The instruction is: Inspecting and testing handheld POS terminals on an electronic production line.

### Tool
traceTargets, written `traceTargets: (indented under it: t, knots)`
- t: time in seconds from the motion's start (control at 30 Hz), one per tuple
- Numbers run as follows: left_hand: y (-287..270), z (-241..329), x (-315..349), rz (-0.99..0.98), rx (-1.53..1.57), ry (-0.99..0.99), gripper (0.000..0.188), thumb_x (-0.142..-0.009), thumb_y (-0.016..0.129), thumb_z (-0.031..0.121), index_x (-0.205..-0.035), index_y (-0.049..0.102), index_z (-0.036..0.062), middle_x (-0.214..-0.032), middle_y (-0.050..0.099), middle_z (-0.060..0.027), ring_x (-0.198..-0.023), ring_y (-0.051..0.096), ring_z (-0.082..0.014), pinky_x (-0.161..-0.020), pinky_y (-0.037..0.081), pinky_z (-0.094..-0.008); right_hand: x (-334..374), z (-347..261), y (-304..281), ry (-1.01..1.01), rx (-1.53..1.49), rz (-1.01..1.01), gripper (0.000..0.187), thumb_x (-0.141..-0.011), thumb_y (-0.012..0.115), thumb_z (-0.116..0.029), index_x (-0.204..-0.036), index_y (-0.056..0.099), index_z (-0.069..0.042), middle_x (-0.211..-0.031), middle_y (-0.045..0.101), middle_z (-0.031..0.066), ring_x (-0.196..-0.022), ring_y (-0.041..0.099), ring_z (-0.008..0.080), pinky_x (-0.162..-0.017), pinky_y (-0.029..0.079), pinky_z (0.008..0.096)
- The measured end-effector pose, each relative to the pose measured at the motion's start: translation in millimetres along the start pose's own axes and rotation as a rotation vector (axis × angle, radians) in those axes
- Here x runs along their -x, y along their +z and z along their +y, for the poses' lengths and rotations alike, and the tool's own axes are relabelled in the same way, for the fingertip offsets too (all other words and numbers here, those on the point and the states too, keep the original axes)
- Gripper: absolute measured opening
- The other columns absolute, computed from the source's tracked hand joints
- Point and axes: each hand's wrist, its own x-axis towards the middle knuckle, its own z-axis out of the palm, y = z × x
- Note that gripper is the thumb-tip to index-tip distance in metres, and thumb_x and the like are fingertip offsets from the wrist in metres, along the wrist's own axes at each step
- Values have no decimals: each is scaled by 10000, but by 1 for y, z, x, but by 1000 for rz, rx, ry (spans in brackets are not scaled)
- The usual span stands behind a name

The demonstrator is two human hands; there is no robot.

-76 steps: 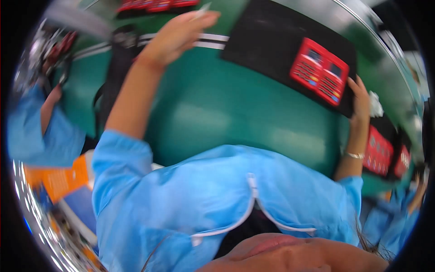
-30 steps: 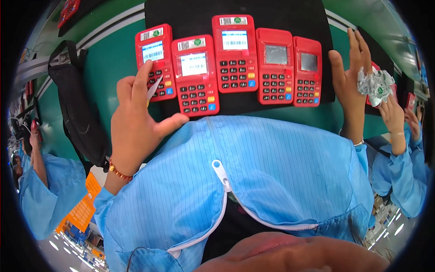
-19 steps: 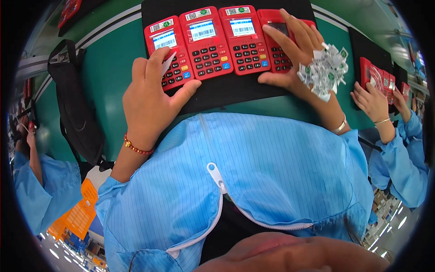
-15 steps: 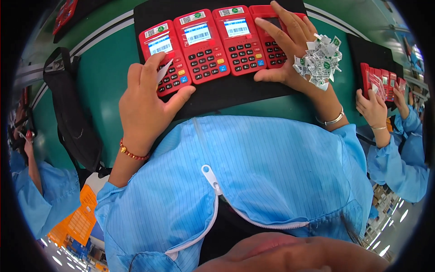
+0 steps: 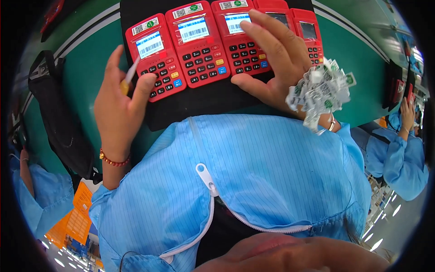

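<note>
Red card payment terminals stand side by side in front of me. The leftmost terminal (image 5: 159, 86), second terminal (image 5: 199, 59) and third terminal (image 5: 244, 56) have lit screens with barcodes and a code sticker above each. My left hand (image 5: 118, 102) is at the leftmost one's left edge, thumb over its keypad, with a thin white strip (image 5: 132, 70), yellowish at one end, between the fingers. My right hand (image 5: 281, 59) is spread over the third terminal's right side and the dark-screened fourth terminal (image 5: 277, 18). A clump of small printed stickers (image 5: 321, 93) clings near that hand's wrist.
A fifth red terminal (image 5: 309, 31), screen dark, stands at the right end. All rest on a black mat (image 5: 195, 102) over a green table (image 5: 88, 75). A black strapped bag (image 5: 59, 118) lies left. Co-workers in blue sleeves (image 5: 398, 158) are at both sides.
My left hand has drawn back leftward and nearer me, its index finger lifted. My right hand has shifted left, and the fifth terminal has come into sight. The whole row sits further left in view.
</note>
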Motion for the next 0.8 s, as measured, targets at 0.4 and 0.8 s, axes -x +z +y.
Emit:
traceTargets:
  t: [0.4, 0.8]
  knots:
    - [-5, 11, 19, -176, 120, 19, 875, -807, 821, 514, -1462, 477, 47, -991, 665, -87, -815, 644, -214, -694, 533, -333, 4, -9, -6, -89, 282, -212, 743, -748, 764, -707, -1346, 662, -278, -1526, 492, 156, -1069, 627, 290, -896, 573, 412]
    - [3, 41, 22, -193, 2, 581, 225, -808, 774, 101, -946, 600, 64, -1262, 669, -31, -863, 706, -279, -685, 581, -363, 24, -15, -1, 33, 265, -198, 710, -726, 856, -468, -1386, 626, -342, -1585, 421, 170, -1164, 582, 330, -965, 519, 457]
